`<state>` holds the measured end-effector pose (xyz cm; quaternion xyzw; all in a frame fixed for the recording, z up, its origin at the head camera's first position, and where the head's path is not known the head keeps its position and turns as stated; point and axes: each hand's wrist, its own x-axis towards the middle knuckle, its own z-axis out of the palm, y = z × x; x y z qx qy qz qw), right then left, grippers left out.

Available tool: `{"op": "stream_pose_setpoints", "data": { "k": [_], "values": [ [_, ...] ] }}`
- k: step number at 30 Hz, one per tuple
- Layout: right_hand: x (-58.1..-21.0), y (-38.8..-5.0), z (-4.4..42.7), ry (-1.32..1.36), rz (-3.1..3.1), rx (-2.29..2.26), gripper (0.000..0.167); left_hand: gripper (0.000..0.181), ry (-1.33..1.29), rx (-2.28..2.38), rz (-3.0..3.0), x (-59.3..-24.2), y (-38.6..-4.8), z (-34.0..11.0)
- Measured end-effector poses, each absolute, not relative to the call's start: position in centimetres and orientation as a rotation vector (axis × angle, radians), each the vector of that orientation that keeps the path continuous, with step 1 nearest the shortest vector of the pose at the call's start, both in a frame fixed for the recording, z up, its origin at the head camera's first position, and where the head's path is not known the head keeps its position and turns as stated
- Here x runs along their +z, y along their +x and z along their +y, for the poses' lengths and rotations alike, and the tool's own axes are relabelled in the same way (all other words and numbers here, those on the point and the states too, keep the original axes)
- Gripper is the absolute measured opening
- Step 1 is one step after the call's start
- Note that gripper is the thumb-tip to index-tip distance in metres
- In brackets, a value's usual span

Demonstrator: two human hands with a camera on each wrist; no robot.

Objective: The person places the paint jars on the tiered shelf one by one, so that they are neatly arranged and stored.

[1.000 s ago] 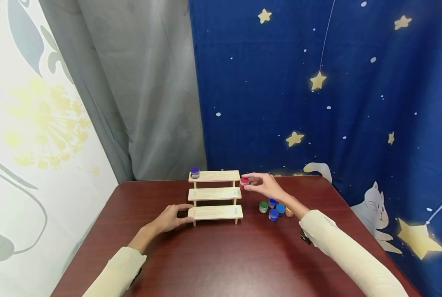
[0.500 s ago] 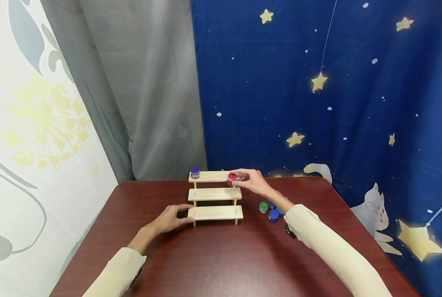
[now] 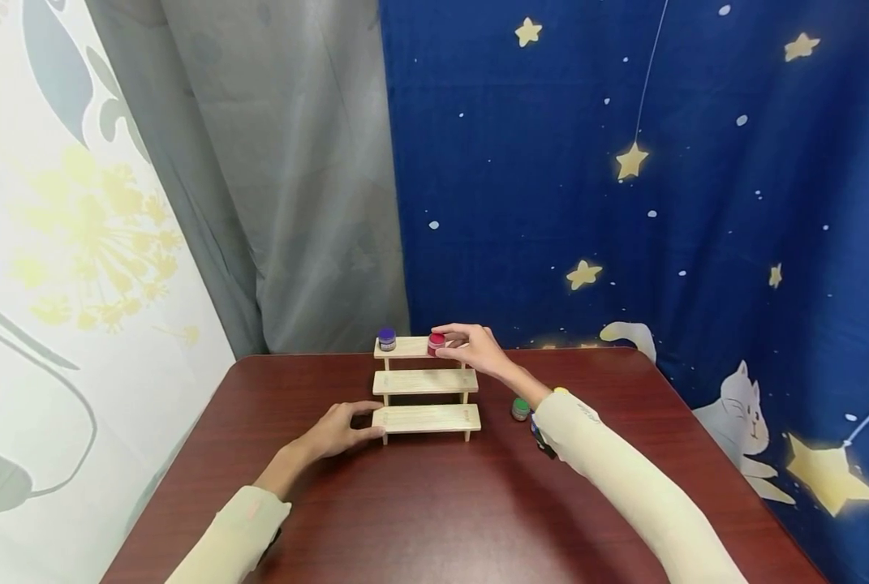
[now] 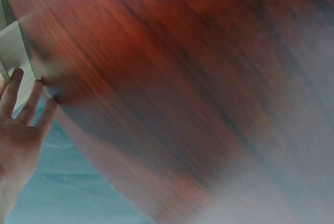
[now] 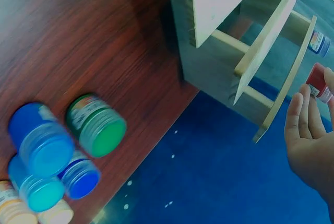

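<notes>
A three-step wooden display stand [image 3: 425,382] stands on the table. My right hand [image 3: 479,352] pinches a small red-lidded paint jar [image 3: 436,345] between thumb and fingers, at the top step right of its middle. Whether the jar's base touches the wood I cannot tell. At that step's left end sits a purple-blue paint jar [image 3: 386,340], also in the right wrist view. My left hand [image 3: 341,430] holds the left end of the lowest step, thumb at the front and fingers behind. In the left wrist view its fingertips [image 4: 37,84] touch the pale wood.
Right of the stand are a green paint jar [image 3: 520,410] and several others, mostly hidden by my right sleeve [image 3: 587,422]. The right wrist view shows blue jars [image 5: 42,140] and paler orange ones close together. Behind the dark red table [image 3: 434,503] hang curtains.
My right hand has carried the red jar leftward, from beside the stand's right end to above the top step, then further along it. The left hand has stayed put.
</notes>
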<state>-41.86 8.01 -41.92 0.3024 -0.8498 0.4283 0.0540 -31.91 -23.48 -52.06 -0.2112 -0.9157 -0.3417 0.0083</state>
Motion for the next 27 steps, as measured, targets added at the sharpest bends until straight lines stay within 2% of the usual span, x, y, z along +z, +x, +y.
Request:
{"op": "stream_pose_setpoints", "data": {
  "k": [11, 27],
  "values": [
    [-42.2, -42.5, 5.3, 0.892, -2.567, 1.262, 0.046, 0.054, -0.642, -1.055, -2.882, -52.0, -31.9, -23.4],
    [-42.3, -43.3, 4.4, 0.926, -2.577, 1.321, 0.045, 0.054, -0.655, -1.050, -2.866, -52.1, -31.9, -23.6]
  ]
}}
